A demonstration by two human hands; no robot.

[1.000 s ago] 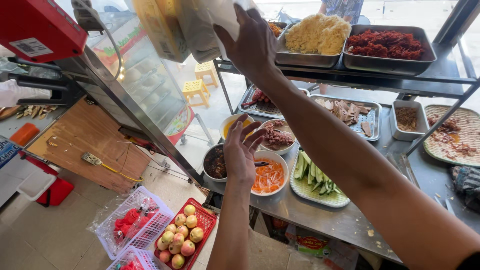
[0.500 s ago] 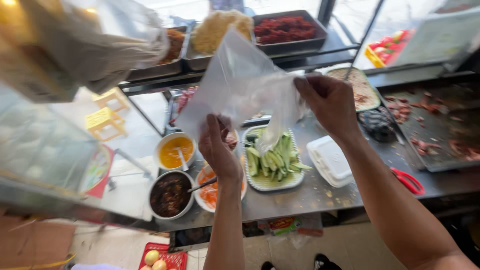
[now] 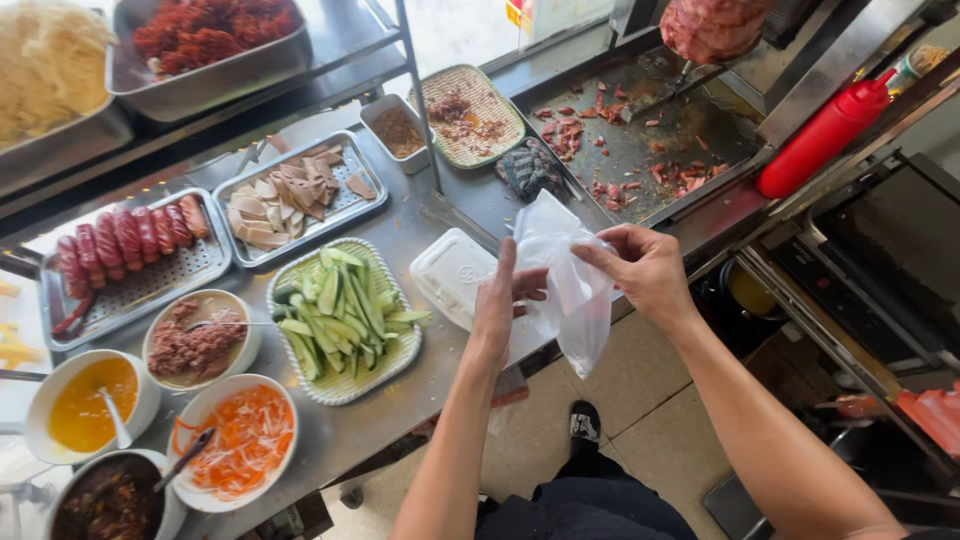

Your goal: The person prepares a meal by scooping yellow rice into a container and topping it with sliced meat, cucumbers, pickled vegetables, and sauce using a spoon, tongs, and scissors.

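Observation:
Both of my hands hold a thin clear plastic bag (image 3: pixel 568 282) over the front edge of a steel counter (image 3: pixel 400 232). My left hand (image 3: pixel 502 298) pinches the bag's left side and my right hand (image 3: pixel 645 270) grips its top right. The bag hangs limp below my fingers. A white lidded box (image 3: pixel 452 274) lies on the counter just left of my left hand. A woven tray of cucumber slices (image 3: pixel 345 313) sits further left.
Trays of sausages (image 3: pixel 128 243) and sliced meat (image 3: pixel 293 193), bowls of shredded carrot (image 3: pixel 241 440), minced meat (image 3: pixel 195 343) and yellow sauce (image 3: pixel 88 398) fill the counter's left. A griddle with meat scraps (image 3: pixel 640 140), a meat spit (image 3: pixel 712 24) and a red squeeze bottle (image 3: pixel 825 132) stand to the right.
The view has swung right along the counter. The bag, held up and spread wide before, now hangs lower and crumpled between my hands, near the white box.

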